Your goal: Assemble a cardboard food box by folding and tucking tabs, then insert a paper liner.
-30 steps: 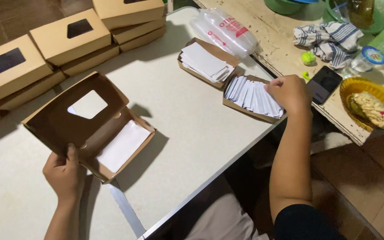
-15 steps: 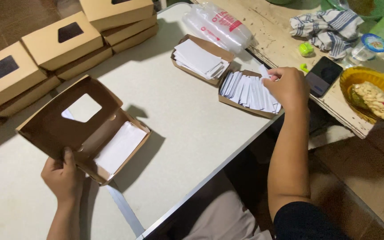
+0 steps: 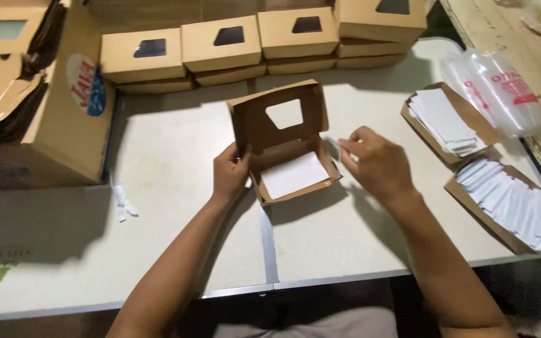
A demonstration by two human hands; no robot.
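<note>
The white folding table [image 3: 158,188] has bare surface to the left of the left hand [image 3: 230,172] and in front of both hands toward the near edge, where a seam between its two halves runs under the open kraft box [image 3: 286,147]. Behind the box, a row of closed windowed boxes [image 3: 220,44] lines the far edge; a large cardboard carton [image 3: 64,125] stands well off to the left. To the right of the right hand [image 3: 377,164], two shallow trays of white paper sheets [image 3: 515,203] sit near the table's right edge, beside a clear plastic bag [image 3: 502,91].

The left hand grips the box's left wall, thumb inside and fingers wrapped outside. The right hand hovers just beside the box's right side, fingertips pinched on a small white sheet [image 3: 345,150]. The box stands between the two hands, its windowed lid upright and a white liner [image 3: 294,175] lying flat inside.
</note>
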